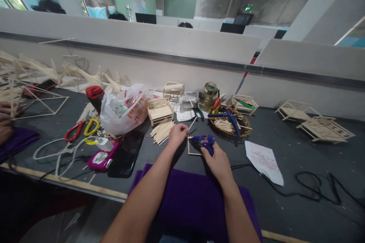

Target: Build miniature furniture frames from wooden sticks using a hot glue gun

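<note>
Purple cloth (196, 197) lies closest, on the near side of the left hand (178, 133) and the right hand (218, 161); the two are near each other without touching; the left pinches a thin wooden stick (192, 123) between thumb and fingers, its free end slanting away to the right; the right is wrapped round the grip of a blue glue gun (203, 141), nozzle towards the left fingertips; whether the trigger is pressed, I cannot tell.

Between the hands, under the nozzle, a small stick frame (188, 147) lies flat on the dark bench (308, 155); its left and near sides meet at a corner, and a bit of the far side shows; gun and right hand cover the rest, so I cannot tell whether it closes on the right. I judge this piece to be at an early stage: a flat outline, the pinched stick seemingly not yet fixed.

Loose sticks (162, 133) remain heaped just left of the left hand; beyond them stands a slatted stick model (160, 111), apparently complete; a pair of low stick models (325, 130) rests well to the right of the right hand.
</note>
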`<state>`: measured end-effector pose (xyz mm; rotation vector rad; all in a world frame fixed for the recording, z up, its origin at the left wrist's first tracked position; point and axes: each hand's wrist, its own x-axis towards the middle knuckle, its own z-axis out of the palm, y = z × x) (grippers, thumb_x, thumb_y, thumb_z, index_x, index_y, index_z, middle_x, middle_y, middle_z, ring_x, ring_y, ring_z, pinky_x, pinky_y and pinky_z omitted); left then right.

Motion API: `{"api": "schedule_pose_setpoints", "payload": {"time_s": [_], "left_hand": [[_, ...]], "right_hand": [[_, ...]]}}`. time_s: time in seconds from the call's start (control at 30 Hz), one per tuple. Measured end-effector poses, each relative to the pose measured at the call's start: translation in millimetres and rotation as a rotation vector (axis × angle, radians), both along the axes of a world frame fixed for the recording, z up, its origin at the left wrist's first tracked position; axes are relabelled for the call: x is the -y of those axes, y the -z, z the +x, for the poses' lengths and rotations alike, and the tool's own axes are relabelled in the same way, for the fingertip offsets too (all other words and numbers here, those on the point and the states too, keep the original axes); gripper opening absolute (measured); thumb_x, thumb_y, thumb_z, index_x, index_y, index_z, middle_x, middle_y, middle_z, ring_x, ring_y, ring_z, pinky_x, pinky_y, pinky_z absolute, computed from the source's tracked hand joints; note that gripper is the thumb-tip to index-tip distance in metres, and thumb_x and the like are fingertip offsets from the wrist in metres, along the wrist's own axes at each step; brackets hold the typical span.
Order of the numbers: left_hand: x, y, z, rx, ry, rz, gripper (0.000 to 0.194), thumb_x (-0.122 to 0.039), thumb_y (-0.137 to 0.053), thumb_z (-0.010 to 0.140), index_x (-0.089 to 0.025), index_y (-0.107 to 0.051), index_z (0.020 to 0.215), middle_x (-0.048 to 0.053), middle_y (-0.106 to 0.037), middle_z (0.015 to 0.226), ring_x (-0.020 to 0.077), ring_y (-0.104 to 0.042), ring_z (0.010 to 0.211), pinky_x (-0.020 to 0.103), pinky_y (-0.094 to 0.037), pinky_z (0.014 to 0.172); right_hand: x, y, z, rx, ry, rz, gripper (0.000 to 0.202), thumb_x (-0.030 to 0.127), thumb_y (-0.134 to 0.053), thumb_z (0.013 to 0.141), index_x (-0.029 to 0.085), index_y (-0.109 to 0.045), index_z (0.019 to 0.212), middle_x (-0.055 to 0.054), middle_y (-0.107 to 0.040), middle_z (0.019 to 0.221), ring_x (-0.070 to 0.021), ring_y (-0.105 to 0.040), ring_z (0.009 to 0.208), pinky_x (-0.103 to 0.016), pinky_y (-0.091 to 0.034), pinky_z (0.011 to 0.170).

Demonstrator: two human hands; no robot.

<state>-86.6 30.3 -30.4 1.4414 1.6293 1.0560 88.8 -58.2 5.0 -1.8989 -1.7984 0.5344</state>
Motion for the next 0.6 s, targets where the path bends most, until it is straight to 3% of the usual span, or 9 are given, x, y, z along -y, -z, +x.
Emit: {"api": "schedule_pose_setpoints", "payload": {"time_s": [0.17, 0.33, 0.47, 0.6], "left_hand": [[-2.1, 4.3, -0.3, 0.006, 0.002, 0.007, 0.011, -0.026, -0.059, 0.077, -0.018, -0.067, 0.079, 0.000, -0.069, 0.062, 0.0141, -0.065, 0.062, 0.023, -0.044, 0.061], [-3.2, 1.8, -1.3, 0.012, 0.002, 0.027, 0.010, -0.023, -0.058, 0.077, -0.018, -0.067, 0.076, -0.001, -0.067, 0.062, 0.0126, -0.063, 0.061, 0.022, -0.042, 0.060], [3.1, -11.5, 0.3, -0.100, 0.021, 0.103, 0.010, -0.023, -0.058, 0.077, -0.018, -0.067, 0.075, 0.000, -0.067, 0.068, 0.0125, -0.059, 0.064, 0.022, -0.038, 0.059], [13.5, -22.0, 6.2, -0.235, 0.093, 0.191, 0.012, -0.024, -0.055, 0.081, -0.019, -0.067, 0.080, 0.000, -0.068, 0.076, 0.0135, -0.058, 0.070, 0.023, -0.038, 0.063]], "right_hand": [[-1.2, 3.8, 6.6, -0.085, -0.006, 0.004, 0.042, 0.042, -0.050, 0.084, 0.017, -0.060, 0.115, -0.012, -0.071, 0.087, -0.0249, -0.066, 0.078, -0.031, -0.045, 0.068], [1.6, -7.3, 24.7, -0.286, 0.023, -0.039, 0.040, 0.050, -0.053, 0.080, 0.018, -0.063, 0.101, -0.007, -0.071, 0.080, -0.0175, -0.058, 0.048, -0.029, -0.044, 0.052], [9.0, -31.4, 54.0, -0.363, 0.179, -0.016, 0.051, 0.057, -0.059, 0.074, 0.015, -0.064, 0.101, -0.004, -0.067, 0.061, -0.0202, -0.060, 0.048, -0.029, -0.044, 0.050], [18.3, -50.3, 94.5, -0.207, 0.408, 0.099, 0.053, 0.062, -0.059, 0.070, 0.014, -0.069, 0.088, -0.003, -0.059, 0.049, -0.0210, -0.057, 0.047, -0.030, -0.041, 0.050]]}}
